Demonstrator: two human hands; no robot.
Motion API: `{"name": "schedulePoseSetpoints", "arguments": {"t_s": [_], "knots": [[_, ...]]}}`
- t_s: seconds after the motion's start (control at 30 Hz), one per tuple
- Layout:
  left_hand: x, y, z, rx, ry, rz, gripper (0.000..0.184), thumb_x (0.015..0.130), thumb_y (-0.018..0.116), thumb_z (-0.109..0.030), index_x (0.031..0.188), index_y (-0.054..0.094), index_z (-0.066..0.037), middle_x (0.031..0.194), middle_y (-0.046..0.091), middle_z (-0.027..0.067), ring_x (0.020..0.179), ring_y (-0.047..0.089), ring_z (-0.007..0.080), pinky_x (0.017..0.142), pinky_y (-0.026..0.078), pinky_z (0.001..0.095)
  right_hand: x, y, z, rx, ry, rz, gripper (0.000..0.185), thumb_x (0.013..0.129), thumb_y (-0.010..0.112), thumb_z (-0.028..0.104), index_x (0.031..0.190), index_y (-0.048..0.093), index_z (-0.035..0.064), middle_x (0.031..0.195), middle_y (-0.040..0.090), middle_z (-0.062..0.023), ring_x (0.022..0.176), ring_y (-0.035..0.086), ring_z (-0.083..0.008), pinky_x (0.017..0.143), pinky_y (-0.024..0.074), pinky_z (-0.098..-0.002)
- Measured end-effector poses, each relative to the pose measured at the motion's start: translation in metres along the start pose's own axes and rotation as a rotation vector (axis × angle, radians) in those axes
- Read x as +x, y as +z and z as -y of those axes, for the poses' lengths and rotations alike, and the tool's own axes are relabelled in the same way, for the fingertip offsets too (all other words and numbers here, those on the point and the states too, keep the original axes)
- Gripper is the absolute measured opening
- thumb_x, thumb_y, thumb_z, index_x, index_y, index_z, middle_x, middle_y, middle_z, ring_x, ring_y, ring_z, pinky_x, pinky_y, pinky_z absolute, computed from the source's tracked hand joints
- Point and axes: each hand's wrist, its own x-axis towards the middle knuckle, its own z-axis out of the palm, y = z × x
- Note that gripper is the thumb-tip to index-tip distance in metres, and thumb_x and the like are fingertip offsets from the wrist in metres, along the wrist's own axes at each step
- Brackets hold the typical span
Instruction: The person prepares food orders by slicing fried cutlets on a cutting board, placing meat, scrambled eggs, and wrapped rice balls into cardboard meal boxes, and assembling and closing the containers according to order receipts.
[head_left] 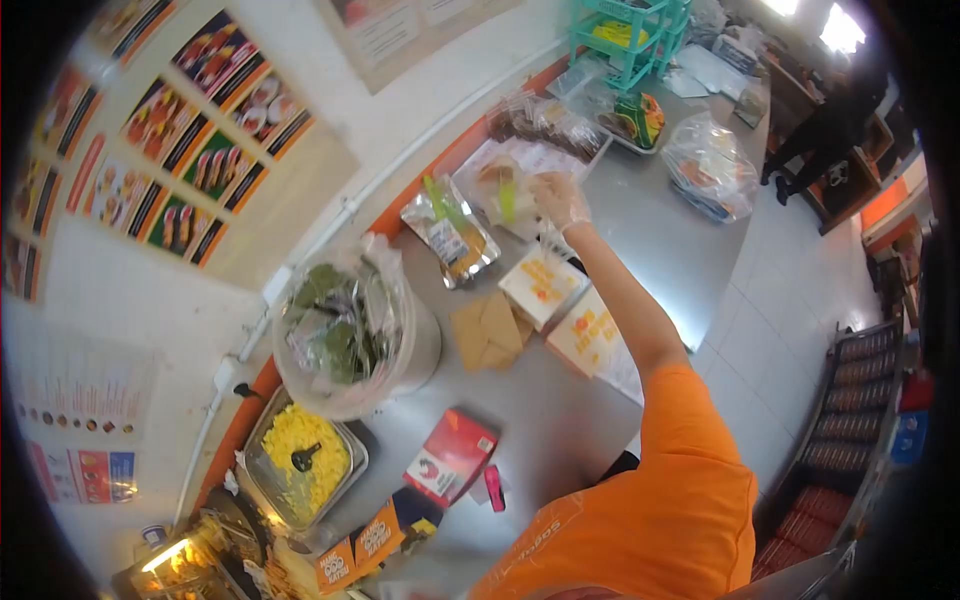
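Observation:
My right hand [562, 200], in a clear plastic glove, reaches out at the upper middle. Its fingers are closed at the edge of a wrapped food packet [497, 190] with a green strip. Left of that packet lies a silvery pouch [450, 235] with a green-and-white label. Nearer along my forearm are a white box with orange print [545, 285], a second such box [590, 335] and brown paper packets [487, 332]. My left hand is out of view.
A plastic-lined bucket of leaves [408, 350] and a tray of yellow food [355, 450] stand by the wall. Nearer are a red box [450, 455] and orange cartons [375, 535]. A bagged bundle [710, 165] sits at the far edge. A person [835, 125] stands beyond.

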Motion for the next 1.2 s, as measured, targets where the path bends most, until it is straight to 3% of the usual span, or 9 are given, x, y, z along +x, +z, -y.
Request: {"name": "schedulePoseSetpoints", "arguments": {"t_s": [0.13,0.3,0.4,0.5,0.83,0.93,1.03,1.13,1.2], "knots": [[0.0,0.039,-0.036,0.093,0.071,0.034,0.025,0.097,0.058,-0.016,0.108,0.065,0.005,0.108,0.065,0.018,0.1,0.06,0.0257,0.092,0.048,0.0365,0.11,0.055,-0.066,-0.083,0.009,0.052,0.039,0.087,0.058,0.035,0.099,0.071,0.0005,0.093,0.071,-0.0165,0.09,0.068,-0.0277,0.079,0.0528,-0.0379],[0.007,0.077,-0.07,0.179,0.124,0.059,0.025,0.097,0.058,-0.016,0.107,0.065,0.005,0.107,0.066,0.0178,0.099,0.06,0.0258,0.092,0.048,0.0365,0.17,0.093,-0.017,-0.487,0.098,0.102,0.045,0.082,0.061,0.042,0.107,0.071,0.0056,0.109,0.069,-0.0192,0.1,0.066,-0.0388,0.09,0.0508,-0.0456],[0.007,0.094,-0.078,0.228,0.131,0.069,0.025,0.097,0.058,-0.016,0.107,0.065,0.005,0.106,0.066,0.0177,0.098,0.06,0.0258,0.091,0.048,0.0365,0.204,0.119,-0.025,-0.502,0.144,0.128,0.038,0.083,0.063,0.035,0.107,0.069,0.0056,0.106,0.069,-0.0176,0.096,0.068,-0.0365,0.086,0.054,-0.0449],[0.008,0.102,-0.079,0.275,0.114,0.073,0.025,0.097,0.058,-0.016,0.107,0.065,0.006,0.106,0.066,0.0176,0.098,0.061,0.0258,0.091,0.049,0.0365,0.251,0.174,-0.076,-0.579,0.016,-0.189,0.025,0.086,0.06,0.026,0.101,0.068,0.0076,0.098,0.07,-0.0159,0.093,0.069,-0.0333,0.079,0.0567,-0.0447],[-0.033,0.102,-0.074,0.34,0.03,0.018,0.025,0.097,0.058,-0.016,0.106,0.066,0.006,0.104,0.067,0.0173,0.096,0.061,0.0259,0.089,0.049,0.0366,0.24,0.105,-0.024,-0.444,0.142,-0.041,0.028,0.09,0.055,0.023,0.111,0.067,0.0085,0.104,0.069,-0.021,0.101,0.066,-0.0368,0.087,0.0536,-0.0442],[-0.066,0.075,-0.06,0.334,-0.013,-0.022,0.025,0.097,0.059,-0.016,0.106,0.066,0.006,0.103,0.067,0.0172,0.095,0.062,0.0259,0.089,0.049,0.0366,0.239,0.086,-0.035,-0.01,-0.025,0.119,0.033,0.09,0.056,0.019,0.119,0.066,0.0092,0.114,0.066,-0.0183,0.101,0.066,-0.0327,0.082,0.056,-0.0434],[-0.096,0.049,-0.029,0.261,0.005,-0.068,0.026,0.097,0.059,-0.016,0.106,0.066,0.006,0.103,0.067,0.0171,0.095,0.062,0.0259,0.089,0.049,0.0366,0.19,0.052,0.009,0.791,0.194,0.243,0.044,0.092,0.053,0.018,0.135,0.054,0.0105,0.125,0.06,-0.0131,0.105,0.063,-0.03,0.081,0.0571,-0.0419],[-0.149,-0.019,-0.014,0.224,0.028,-0.141,0.026,0.097,0.059,-0.017,0.105,0.066,0.007,0.102,0.067,0.017,0.094,0.062,0.0259,0.088,0.05,0.0366,0.126,-0.001,0.044,1.134,0.189,0.565,0.043,0.093,0.052,0.014,0.135,0.047,0.0074,0.125,0.057,-0.0106,0.107,0.062,-0.0271,0.075,0.0601,-0.0376],[-0.126,0.001,-0.088,0.087,-0.017,-0.036,0.023,0.095,0.06,-0.013,0.105,0.068,0.007,0.099,0.07,0.0163,0.089,0.065,0.0242,0.084,0.052,0.0341,0.056,-0.027,0.073,1.196,0.215,0.787,0.038,0.091,0.055,0.014,0.128,0.049,0.0044,0.118,0.06,-0.0122,0.105,0.063,-0.0265,0.074,0.0598,-0.0368]]}}
